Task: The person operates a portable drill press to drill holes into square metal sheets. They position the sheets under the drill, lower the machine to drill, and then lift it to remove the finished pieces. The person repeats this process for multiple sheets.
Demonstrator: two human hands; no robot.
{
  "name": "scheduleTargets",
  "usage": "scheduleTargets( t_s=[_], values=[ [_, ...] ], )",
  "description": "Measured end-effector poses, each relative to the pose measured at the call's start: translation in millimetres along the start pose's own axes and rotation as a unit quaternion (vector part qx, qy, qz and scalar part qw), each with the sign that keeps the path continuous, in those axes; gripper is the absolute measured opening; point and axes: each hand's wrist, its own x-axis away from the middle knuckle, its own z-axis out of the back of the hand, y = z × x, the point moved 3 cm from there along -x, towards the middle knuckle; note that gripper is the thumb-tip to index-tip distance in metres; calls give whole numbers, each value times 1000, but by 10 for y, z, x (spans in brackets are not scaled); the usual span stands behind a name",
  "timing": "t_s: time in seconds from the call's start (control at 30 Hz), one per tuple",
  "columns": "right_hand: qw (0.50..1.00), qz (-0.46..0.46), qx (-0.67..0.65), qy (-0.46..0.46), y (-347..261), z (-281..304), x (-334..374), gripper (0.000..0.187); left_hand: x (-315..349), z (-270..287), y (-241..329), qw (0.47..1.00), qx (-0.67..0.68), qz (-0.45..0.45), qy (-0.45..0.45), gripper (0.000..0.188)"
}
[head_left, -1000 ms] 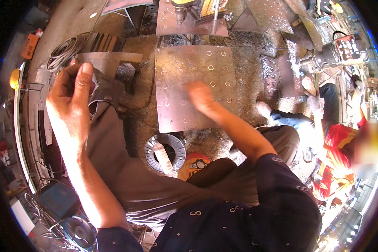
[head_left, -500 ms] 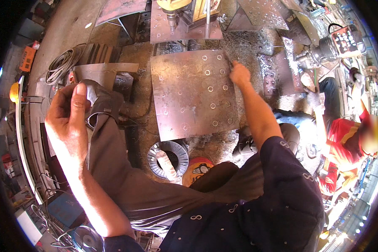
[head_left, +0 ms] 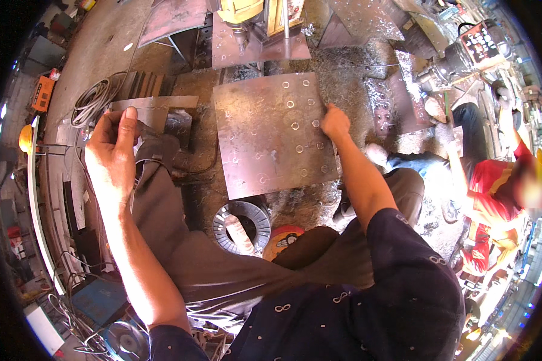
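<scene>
Resting your curled right hand [head_left: 336, 122] on the right edge of the steel plate [head_left: 271, 141]; from this view you cannot tell whether the fingers grip it. The plate lies ahead of you, beyond your knees, bearing rows of ring marks. Your left hand [head_left: 113, 147] is raised, well apart from the plate, fingers bent and thumb upright; whether anything is pinched there, cannot tell. Grey slotted reel [head_left: 262, 226] just below the plate's near edge, beside an orange bucket [head_left: 277, 240]. Yellow-topped drill [head_left: 241, 13] stands beyond.
</scene>
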Motion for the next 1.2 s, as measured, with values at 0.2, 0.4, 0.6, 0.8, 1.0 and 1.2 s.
scheduleTargets(
  t_s=[0.2,0.4,0.6,0.8,1.0,1.2],
  values=[
    [997,54,-38,41,-192,52,384,30,29,109,-55,1000,10,-25,8,39],
    [914,402,47,-29,-1000,-666,1706,26,17,69,-103,997,-61,-30,-22,43],
    [910,398,36,-111,-1122,-749,2084,35,30,-92,-88,997,-38,-63,-35,36],
    [910,396,-30,-118,-999,-540,1929,33,103,-297,27,990,-56,-86,-97,27],
    [927,296,-26,229,-1280,1227,-100,45,171,-368,109,982,-85,-72,-152,29],
    [919,177,154,317,-1291,3191,-2289,73,68,-441,352,972,-91,-91,-196,29]
  ],
)
